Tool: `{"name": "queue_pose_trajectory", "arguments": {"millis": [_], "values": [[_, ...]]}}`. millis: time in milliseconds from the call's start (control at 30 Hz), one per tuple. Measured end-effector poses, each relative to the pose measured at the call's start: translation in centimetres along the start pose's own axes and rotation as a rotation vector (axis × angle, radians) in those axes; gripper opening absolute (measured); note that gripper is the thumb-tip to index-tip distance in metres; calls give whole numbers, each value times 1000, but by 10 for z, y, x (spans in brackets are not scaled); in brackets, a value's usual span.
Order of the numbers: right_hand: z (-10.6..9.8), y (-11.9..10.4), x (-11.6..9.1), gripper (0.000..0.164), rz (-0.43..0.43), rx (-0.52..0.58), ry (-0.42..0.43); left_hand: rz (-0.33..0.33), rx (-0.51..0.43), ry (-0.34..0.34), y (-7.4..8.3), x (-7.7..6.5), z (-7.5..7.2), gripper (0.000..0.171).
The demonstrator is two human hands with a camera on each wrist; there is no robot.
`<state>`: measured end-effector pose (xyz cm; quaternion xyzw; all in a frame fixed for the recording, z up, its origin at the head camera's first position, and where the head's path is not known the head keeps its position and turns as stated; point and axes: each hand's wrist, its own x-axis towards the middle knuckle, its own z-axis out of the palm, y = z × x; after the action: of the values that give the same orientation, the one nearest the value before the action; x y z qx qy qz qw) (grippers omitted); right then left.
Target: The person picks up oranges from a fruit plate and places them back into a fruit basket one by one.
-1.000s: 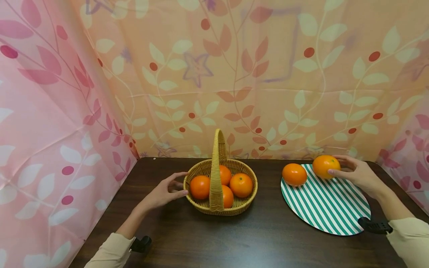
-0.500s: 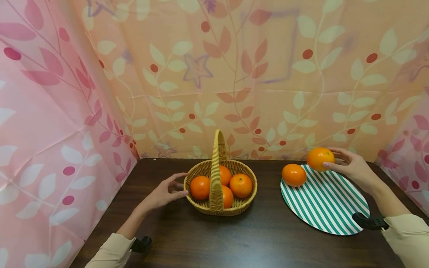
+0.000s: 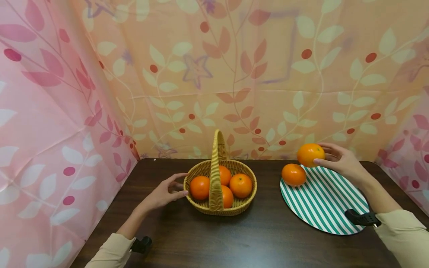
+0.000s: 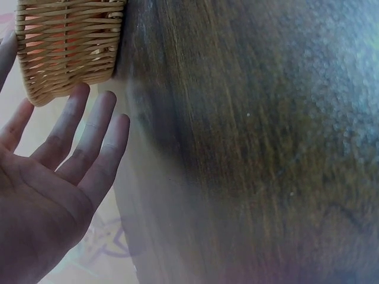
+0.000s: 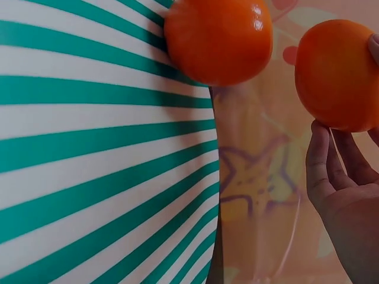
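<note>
My right hand [image 3: 345,163] grips an orange [image 3: 310,155] between thumb and fingers, raised above the far edge of the striped mat. In the right wrist view the held orange [image 5: 339,77] hangs clear of the mat. A second orange [image 3: 294,175] lies on the mat's left edge, just below it. At the left, my left hand [image 3: 163,193] has its fingers spread against the wicker basket [image 3: 201,210]. The left wrist view shows relaxed fingers by the basket wall [image 4: 71,50]. Several oranges [image 3: 241,185] lie inside the basket, partly hidden by its upright handle [image 3: 216,175].
A round mat with green and white stripes [image 3: 325,204] lies at the right of the dark wooden table [image 3: 254,238]. Behind the table hangs a patterned curtain [image 3: 201,104], with pink cloth [image 3: 50,149] along the left side.
My right hand has lifted the orange off the mat area and carried it up and to the left. The left hand and the basket stay where they were.
</note>
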<state>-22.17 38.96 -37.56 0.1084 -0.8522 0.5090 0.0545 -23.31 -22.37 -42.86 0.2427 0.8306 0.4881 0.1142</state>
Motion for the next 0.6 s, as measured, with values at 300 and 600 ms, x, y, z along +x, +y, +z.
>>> {"name": "queue_pose_trajectory", "arguments": {"millis": [300, 600], "values": [[17, -13, 11, 55, -41, 12, -5, 4, 6, 2, 0, 0, 0, 66], [33, -23, 23, 58, -56, 63, -36, -3, 1, -1, 1, -1, 0, 66]]}}
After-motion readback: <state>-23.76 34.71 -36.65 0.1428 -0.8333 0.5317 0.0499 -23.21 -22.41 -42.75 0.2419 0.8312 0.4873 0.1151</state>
